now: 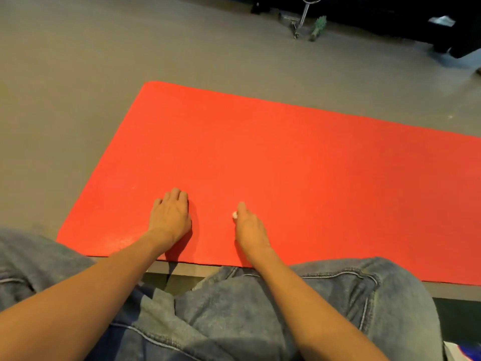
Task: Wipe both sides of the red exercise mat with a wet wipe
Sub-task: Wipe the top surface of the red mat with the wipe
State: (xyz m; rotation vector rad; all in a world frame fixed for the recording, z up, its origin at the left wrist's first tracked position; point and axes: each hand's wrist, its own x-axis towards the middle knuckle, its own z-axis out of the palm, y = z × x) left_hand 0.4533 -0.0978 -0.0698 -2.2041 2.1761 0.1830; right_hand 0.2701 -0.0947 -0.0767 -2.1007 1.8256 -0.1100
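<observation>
The red exercise mat (273, 157) lies flat on the grey floor and runs off the right edge of the view. My left hand (170, 217) rests on the mat near its front edge, fingers bent at the knuckles and holding nothing. My right hand (248, 227) sits on the mat a little to the right, fingers curled round a small white wet wipe (234, 215); only a bit of the wipe shows by the thumb. Both forearms reach out over my knees in blue jeans.
Grey floor (78, 100) surrounds the mat on the left and far side. A chrome stand on wheels (299, 24) and a green object (318, 28) stand at the back, beside dark furniture (416, 16). A blue and white item (466, 351) shows at the bottom right corner.
</observation>
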